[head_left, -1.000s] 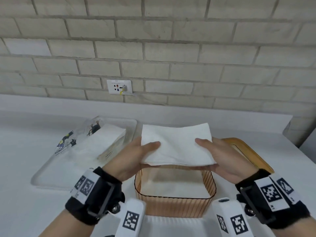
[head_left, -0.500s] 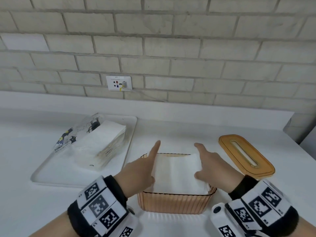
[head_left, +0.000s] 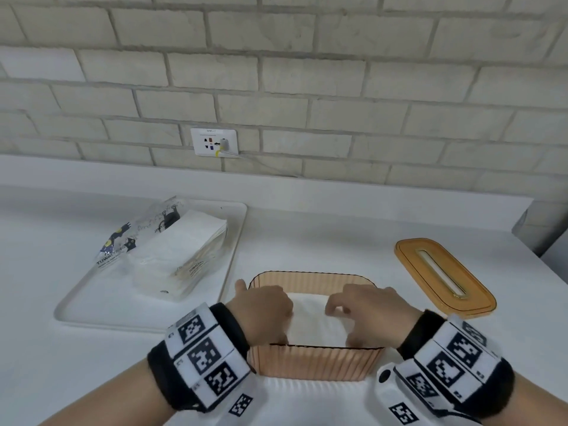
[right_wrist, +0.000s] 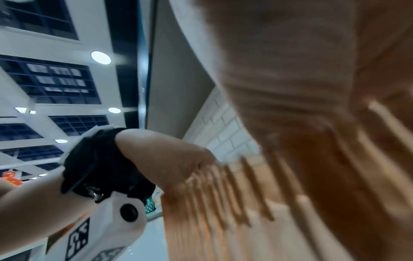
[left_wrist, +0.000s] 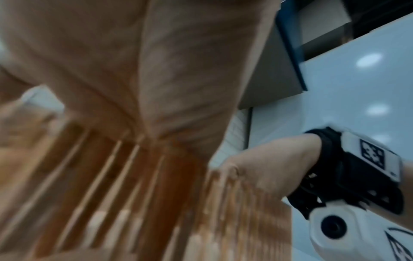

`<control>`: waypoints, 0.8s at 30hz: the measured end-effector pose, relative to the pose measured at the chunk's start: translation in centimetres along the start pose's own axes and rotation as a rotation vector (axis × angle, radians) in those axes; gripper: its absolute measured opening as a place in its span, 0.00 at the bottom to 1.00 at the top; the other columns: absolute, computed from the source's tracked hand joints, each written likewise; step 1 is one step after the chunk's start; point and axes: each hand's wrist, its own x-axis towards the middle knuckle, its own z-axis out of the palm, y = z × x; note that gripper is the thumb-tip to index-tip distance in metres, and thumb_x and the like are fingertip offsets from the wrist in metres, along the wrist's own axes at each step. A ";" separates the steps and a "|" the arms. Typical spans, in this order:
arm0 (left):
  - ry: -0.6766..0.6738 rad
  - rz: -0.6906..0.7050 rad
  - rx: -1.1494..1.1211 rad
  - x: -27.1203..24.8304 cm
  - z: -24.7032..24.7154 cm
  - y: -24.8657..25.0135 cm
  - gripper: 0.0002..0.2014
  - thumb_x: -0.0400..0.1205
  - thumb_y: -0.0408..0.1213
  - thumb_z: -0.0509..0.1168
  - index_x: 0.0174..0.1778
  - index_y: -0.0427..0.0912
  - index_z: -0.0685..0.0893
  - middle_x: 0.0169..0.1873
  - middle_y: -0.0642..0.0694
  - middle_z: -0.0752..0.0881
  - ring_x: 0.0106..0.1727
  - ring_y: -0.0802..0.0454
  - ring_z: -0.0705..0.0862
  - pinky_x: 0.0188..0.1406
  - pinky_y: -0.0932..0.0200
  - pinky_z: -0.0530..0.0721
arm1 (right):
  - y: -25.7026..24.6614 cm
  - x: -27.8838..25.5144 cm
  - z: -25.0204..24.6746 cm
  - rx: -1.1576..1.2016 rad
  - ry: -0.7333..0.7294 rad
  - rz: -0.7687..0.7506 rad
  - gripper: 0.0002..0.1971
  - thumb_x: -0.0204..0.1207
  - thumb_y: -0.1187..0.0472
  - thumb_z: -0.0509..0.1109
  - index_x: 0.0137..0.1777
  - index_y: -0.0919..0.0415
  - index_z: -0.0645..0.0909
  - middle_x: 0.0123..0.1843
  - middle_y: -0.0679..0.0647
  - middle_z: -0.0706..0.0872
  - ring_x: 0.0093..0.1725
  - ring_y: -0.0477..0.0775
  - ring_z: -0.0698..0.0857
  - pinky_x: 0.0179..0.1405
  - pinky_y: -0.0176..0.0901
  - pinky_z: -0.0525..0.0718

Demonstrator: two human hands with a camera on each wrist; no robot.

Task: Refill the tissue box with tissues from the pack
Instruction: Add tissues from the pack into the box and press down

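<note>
Fingers (head_left: 335, 307) atop tissues (head_left: 310, 321), inside box (head_left: 316, 361)

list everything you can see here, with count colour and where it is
translucent amber ribbed plastic tissue box: 1, amber, counter centre front, lid off
stack of white tissues: 1, white, inside the box
amber oval plastic lid with slot: 1, amber, on the counter right of the box
clear printed plastic tissue pack: 1, clear with white tissues, on the tray
white rectangular tray: 1, white, left of the box
white wall socket: 1, white, on the brick wall
white counter: 1, white
left hand: 1, in the box on the tissues
right hand: 1, in the box on the tissues
</note>
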 end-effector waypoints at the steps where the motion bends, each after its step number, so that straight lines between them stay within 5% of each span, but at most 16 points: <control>1: -0.021 0.015 -0.013 0.3 0.1 -0.3 0.22 0.79 0.49 0.67 0.68 0.47 0.79 0.62 0.49 0.77 0.61 0.49 0.78 0.66 0.43 0.60 | 0.1 0.3 0.2 0.001 -0.008 0.004 0.25 0.70 0.56 0.73 0.66 0.41 0.72 0.55 0.44 0.74 0.63 0.50 0.75 0.62 0.53 0.68; 4: -0.021 0.075 -0.095 0.8 -0.1 -1.5 0.22 0.79 0.52 0.67 0.68 0.49 0.80 0.61 0.52 0.79 0.63 0.51 0.77 0.65 0.48 0.65 | 0.4 0.4 0.1 -0.001 -0.002 0.001 0.24 0.68 0.55 0.73 0.64 0.40 0.74 0.50 0.39 0.70 0.58 0.46 0.73 0.65 0.56 0.67; 6: 0.078 0.124 -0.352 1.1 -0.8 -3.0 0.16 0.80 0.50 0.67 0.61 0.50 0.84 0.53 0.54 0.83 0.54 0.57 0.80 0.57 0.62 0.74 | 1.0 0.1 -0.3 0.142 0.087 -0.019 0.18 0.70 0.56 0.72 0.59 0.40 0.78 0.48 0.36 0.74 0.51 0.42 0.72 0.64 0.51 0.71; 9: 0.459 0.047 -0.723 1.5 -3.0 -6.5 0.05 0.81 0.39 0.67 0.48 0.48 0.87 0.36 0.56 0.85 0.35 0.61 0.80 0.35 0.77 0.74 | 2.3 -0.1 -0.8 0.414 0.375 -0.020 0.06 0.77 0.56 0.67 0.49 0.42 0.80 0.44 0.40 0.81 0.43 0.39 0.76 0.51 0.42 0.79; 11: 0.657 -0.155 -0.716 2.7 -3.7 -10.3 0.06 0.81 0.35 0.66 0.49 0.43 0.87 0.40 0.49 0.87 0.38 0.54 0.81 0.37 0.73 0.75 | 3.5 0.4 -0.1 0.442 0.482 0.067 0.06 0.81 0.55 0.61 0.55 0.45 0.77 0.49 0.44 0.78 0.48 0.44 0.76 0.55 0.47 0.79; 14: 0.559 -0.473 -0.507 5.3 -2.9 -17.3 0.13 0.83 0.35 0.63 0.59 0.33 0.83 0.58 0.36 0.85 0.59 0.39 0.82 0.59 0.54 0.78 | 4.2 1.4 1.4 0.532 0.384 0.161 0.14 0.85 0.55 0.52 0.64 0.54 0.74 0.57 0.51 0.76 0.57 0.51 0.77 0.59 0.45 0.76; 16: 0.418 -0.626 -0.387 6.3 -1.7 -20.5 0.15 0.82 0.36 0.63 0.59 0.30 0.82 0.56 0.32 0.85 0.57 0.36 0.83 0.57 0.50 0.81 | 4.1 1.8 1.9 0.675 0.317 0.173 0.15 0.87 0.56 0.48 0.61 0.57 0.75 0.51 0.53 0.79 0.50 0.49 0.78 0.47 0.37 0.74; 19: 0.315 -0.696 -0.370 6.9 0.5 -22.5 0.17 0.80 0.44 0.67 0.55 0.32 0.82 0.50 0.35 0.86 0.53 0.39 0.84 0.50 0.55 0.78 | 4.1 2.4 1.9 0.711 0.309 0.162 0.15 0.87 0.55 0.47 0.55 0.58 0.75 0.36 0.49 0.78 0.36 0.46 0.76 0.32 0.33 0.70; 21: 0.294 -0.711 -0.340 7.4 1.6 -23.0 0.19 0.79 0.52 0.66 0.51 0.38 0.83 0.54 0.39 0.87 0.56 0.41 0.84 0.55 0.54 0.77 | 4.3 2.8 2.0 0.638 0.321 0.149 0.15 0.87 0.55 0.46 0.54 0.58 0.74 0.33 0.49 0.76 0.34 0.47 0.76 0.30 0.34 0.69; 24: 0.319 -0.693 -0.351 7.9 1.7 -22.8 0.19 0.80 0.50 0.65 0.55 0.36 0.83 0.55 0.39 0.87 0.57 0.41 0.84 0.53 0.55 0.78 | 4.4 3.2 2.0 0.596 0.337 0.151 0.14 0.87 0.56 0.46 0.52 0.58 0.73 0.33 0.51 0.78 0.32 0.49 0.76 0.31 0.37 0.70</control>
